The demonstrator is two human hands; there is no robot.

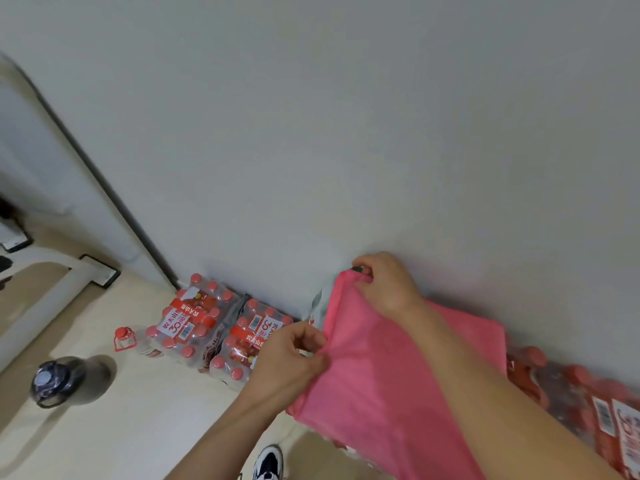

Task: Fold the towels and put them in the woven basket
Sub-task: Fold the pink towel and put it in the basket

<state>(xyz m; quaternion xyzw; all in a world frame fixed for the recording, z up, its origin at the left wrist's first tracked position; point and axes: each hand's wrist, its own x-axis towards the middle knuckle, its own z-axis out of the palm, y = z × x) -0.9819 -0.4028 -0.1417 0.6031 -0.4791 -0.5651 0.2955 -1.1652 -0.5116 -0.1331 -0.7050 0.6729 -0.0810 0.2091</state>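
Note:
A pink towel (381,368) hangs in the air in front of me, over the floor by a white wall. My left hand (291,358) pinches its near upper edge between thumb and fingers. My right hand (384,285) grips the far upper corner, close to the wall. The cloth drapes down between and below both hands, hiding what lies under it. No woven basket shows in this view.
Shrink-wrapped packs of red-capped bottles (194,320) stand along the wall, with more at the right (588,400). A single small bottle (126,339) and a dark flask (55,379) stand on the pale floor. My shoe (270,462) is at the bottom edge.

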